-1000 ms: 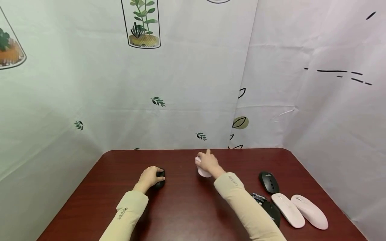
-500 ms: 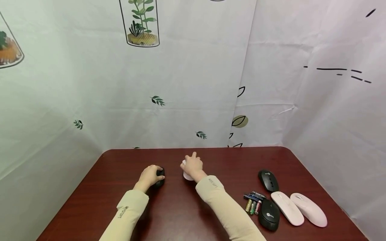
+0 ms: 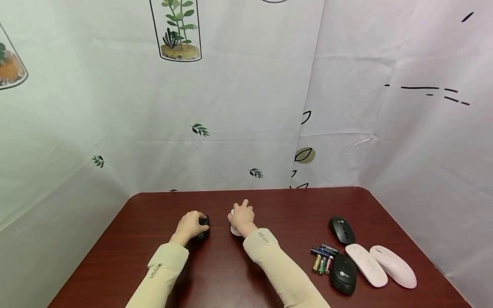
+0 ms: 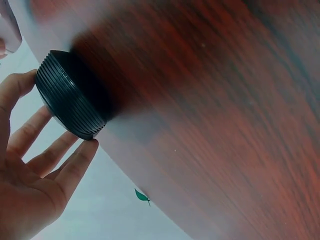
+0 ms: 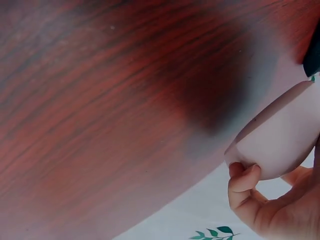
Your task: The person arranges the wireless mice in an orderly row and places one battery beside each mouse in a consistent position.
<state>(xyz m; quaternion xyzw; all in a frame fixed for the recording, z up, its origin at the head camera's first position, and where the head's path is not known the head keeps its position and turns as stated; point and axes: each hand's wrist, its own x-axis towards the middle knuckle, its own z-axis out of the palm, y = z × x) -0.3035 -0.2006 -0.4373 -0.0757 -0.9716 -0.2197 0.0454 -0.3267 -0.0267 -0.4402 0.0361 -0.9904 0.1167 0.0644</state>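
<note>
Black mouse (image 4: 72,95): ribbed sides; left hand (image 4: 37,185) grips it.
White mouse (image 5: 280,135): smooth, right of black mouse; right hand (image 5: 280,210) grips.

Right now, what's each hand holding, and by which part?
Left hand: black mouse, by opposite edges. Right hand: pale mouse, by one rounded end; other contact points are unclear.

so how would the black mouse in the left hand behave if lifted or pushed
The black mouse likely won't slip easily, given its ribbed side. It seems stiff, unbent in the left hand. Its squat shape suggests sliding rather than rolling.
</note>
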